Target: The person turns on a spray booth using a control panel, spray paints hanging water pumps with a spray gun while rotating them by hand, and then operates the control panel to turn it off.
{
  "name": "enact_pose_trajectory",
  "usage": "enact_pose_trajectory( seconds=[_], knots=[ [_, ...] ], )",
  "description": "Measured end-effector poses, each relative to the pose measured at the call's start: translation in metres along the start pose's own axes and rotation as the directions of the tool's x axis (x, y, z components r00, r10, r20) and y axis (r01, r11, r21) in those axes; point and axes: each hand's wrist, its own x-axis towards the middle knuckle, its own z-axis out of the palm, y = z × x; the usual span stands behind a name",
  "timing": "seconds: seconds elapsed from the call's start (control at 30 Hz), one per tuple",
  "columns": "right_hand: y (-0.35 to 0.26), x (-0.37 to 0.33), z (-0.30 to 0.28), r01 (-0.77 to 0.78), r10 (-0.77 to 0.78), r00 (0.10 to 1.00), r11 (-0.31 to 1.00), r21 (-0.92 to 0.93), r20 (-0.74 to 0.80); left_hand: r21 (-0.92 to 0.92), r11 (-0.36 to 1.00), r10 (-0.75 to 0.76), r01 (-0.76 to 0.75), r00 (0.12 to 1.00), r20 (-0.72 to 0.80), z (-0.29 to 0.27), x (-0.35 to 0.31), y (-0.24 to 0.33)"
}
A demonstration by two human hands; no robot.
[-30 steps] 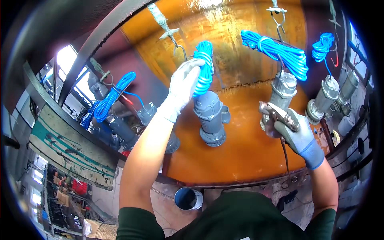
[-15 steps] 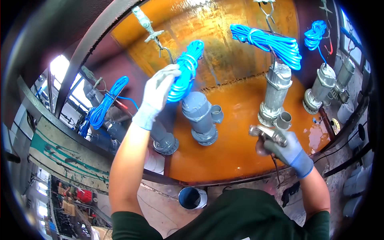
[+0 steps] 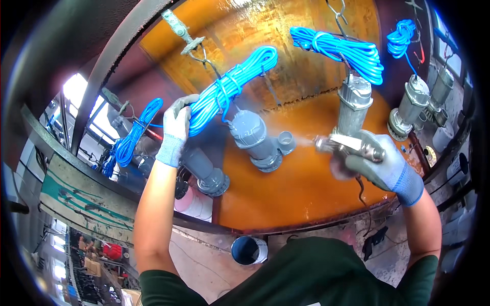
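My gloved left hand is closed on the lower left end of a blue cable coil, which slants up to the right beneath a hook. Under the coil hangs a grey pump with a side outlet ring. In my gloved right hand is a metal spray gun, its nozzle pointing left at the pump. A pale mist spreads between nozzle and outlet. The gun's cup below is blurred.
Right of it hang more pumps, one bare-metal pump with its own blue coil. Another grey pump hangs at left. Behind is an orange-stained booth wall. A bucket stands on the floor by me.
The coil has swung from steep to slanting, and the pump has turned its outlet toward the gun. My left hand is lower and further left; the gun has risen and spray now shows.
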Motion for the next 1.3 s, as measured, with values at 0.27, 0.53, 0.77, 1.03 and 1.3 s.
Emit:
enact_pose_trajectory(
  seconds=[0.27, 0.53, 0.77, 1.03, 1.3],
  knots=[
    [-0.028, 0.021, -0.011, -0.004, 0.019, 0.999, 0.918, -0.397, 0.034, -0.01, 0.999, 0.048, -0.049, 0.997, -0.067, 0.011, -0.003, -0.003],
    [-0.053, 0.023, 0.008, 0.349, -0.336, 0.932, 0.722, -0.597, 0.137, -0.046, 0.995, 0.081, -0.086, 0.993, -0.087, 0.023, -0.004, -0.001],
    [-0.066, 0.03, 0.027, 0.359, -0.308, 0.932, 0.729, -0.583, 0.188, -0.058, 0.994, 0.089, -0.097, 0.989, -0.12, 0.02, -0.003, -0.009],
    [-0.029, 0.016, 0.05, 0.305, -0.075, 0.91, 0.788, -0.535, 0.408, -0.154, 0.986, 0.059, -0.069, 0.996, -0.071, 0.008, 0.002, -0.02],
    [0.011, 0.003, 0.028, -0.159, 0.182, 0.977, 0.969, -0.188, 0.111, 0.015, 0.999, 0.036, -0.035, 0.998, -0.049, -0.024, 0.016, -0.048]
  ],
)
